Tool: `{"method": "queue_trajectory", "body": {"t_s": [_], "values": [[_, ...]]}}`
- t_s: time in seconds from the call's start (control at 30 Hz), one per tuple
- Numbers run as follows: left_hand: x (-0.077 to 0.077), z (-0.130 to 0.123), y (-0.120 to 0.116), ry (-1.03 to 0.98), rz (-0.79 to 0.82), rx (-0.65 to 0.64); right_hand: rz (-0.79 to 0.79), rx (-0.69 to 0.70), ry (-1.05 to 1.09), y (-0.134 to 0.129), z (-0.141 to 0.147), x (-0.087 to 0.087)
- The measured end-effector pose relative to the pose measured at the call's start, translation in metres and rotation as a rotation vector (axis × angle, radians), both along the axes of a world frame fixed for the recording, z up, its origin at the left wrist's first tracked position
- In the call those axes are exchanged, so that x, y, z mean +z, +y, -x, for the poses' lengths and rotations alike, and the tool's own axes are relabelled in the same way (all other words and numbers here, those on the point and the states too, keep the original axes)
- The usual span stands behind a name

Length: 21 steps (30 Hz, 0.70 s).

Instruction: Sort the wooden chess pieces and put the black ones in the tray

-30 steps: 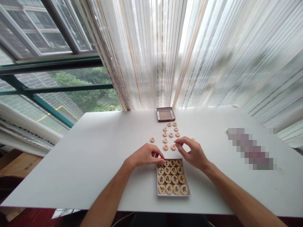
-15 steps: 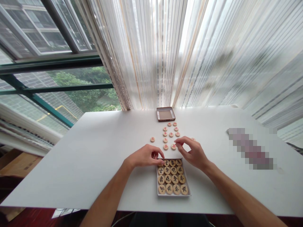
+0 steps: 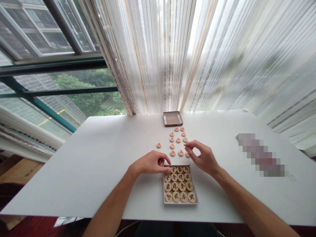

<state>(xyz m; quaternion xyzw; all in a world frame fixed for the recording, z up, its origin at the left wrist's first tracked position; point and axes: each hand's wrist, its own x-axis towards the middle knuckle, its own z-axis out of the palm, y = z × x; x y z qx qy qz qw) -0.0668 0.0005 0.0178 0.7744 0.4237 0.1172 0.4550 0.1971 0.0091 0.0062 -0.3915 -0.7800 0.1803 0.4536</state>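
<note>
An open box [image 3: 194,184] near the table's front edge holds rows of round wooden pieces with black characters. My left hand [image 3: 153,163] rests at the box's upper left corner, thumb over a corner piece, fingers curled and apart from the thumb. Beyond the box lie several round pieces with red characters, among them one [image 3: 180,153] in the nearest row. My right hand [image 3: 202,156] hovers right of them, thumb and index finger apart at the tips, nothing visible between them. Partly under its fingers is another piece [image 3: 187,154]. One red-marked piece [image 3: 159,145] lies off to the left.
A box lid [image 3: 172,118] lies at the table's back edge, below the curtain [image 3: 158,59]. A blurred, pixelated long object [image 3: 261,156] is on the right of the white table [image 3: 98,171]. Cardboard boxes [image 3: 22,174] stand at the far left.
My right hand has moved slightly right, and a red-marked piece now shows beneath its fingers in the nearest row. My left hand has hardly moved.
</note>
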Motion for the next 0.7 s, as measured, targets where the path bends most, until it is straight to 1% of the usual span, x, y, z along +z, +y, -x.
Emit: {"method": "queue_trajectory", "body": {"t_s": [0.37, 0.53, 0.7], "values": [[0.0, 0.001, -0.001, 0.003, -0.011, -0.006, 0.01, -0.026, 0.012, 0.001, -0.004, -0.001], [0.0, 0.001, -0.001, -0.017, -0.024, -0.002, -0.011, -0.129, 0.016, 0.006, -0.014, 0.002], [0.0, -0.001, -0.001, -0.069, -0.12, 0.046, -0.079, -0.284, -0.024, 0.014, -0.029, 0.007]]}}
